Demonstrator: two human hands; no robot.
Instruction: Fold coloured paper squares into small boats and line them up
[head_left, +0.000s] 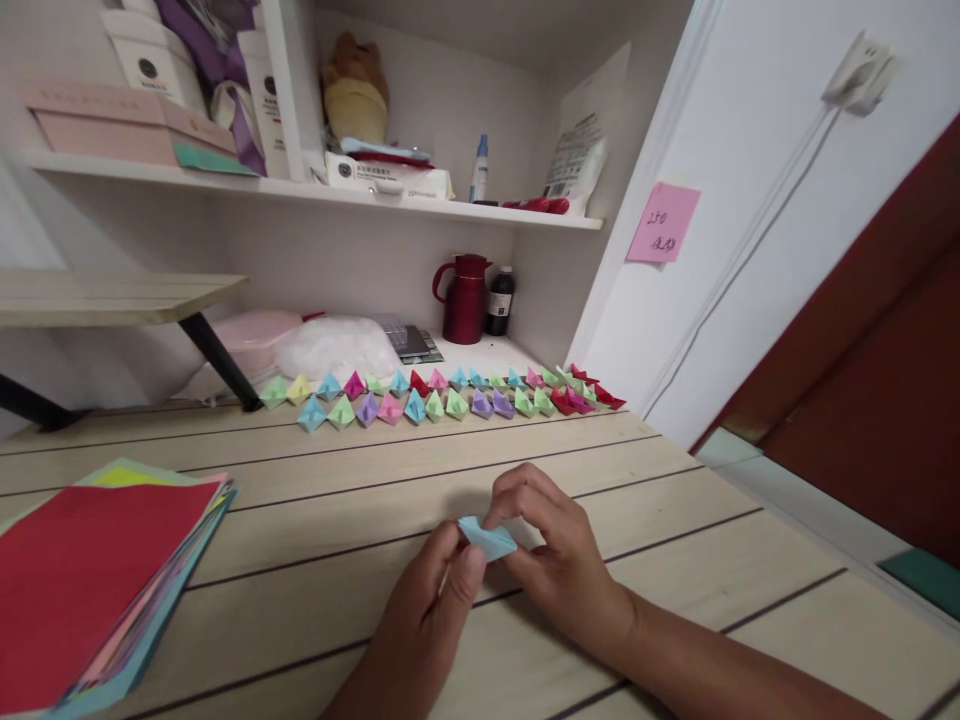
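A small light-blue folded paper piece is held just above the table in front of me. My left hand pinches its left end between thumb and fingers. From the other side, my right hand grips it, the index finger bent down onto its upper edge and the thumb underneath, partly hidden. Farther back, folded paper boats, such as a purple boat and a blue boat, stand in two rows along the table's back edge.
At the left lies a stack of coloured paper, red sheet on top. Behind the boats are a red thermos jug, a dark bottle and a white plastic bag. A small wooden stand rises at the left, beneath a white shelf.
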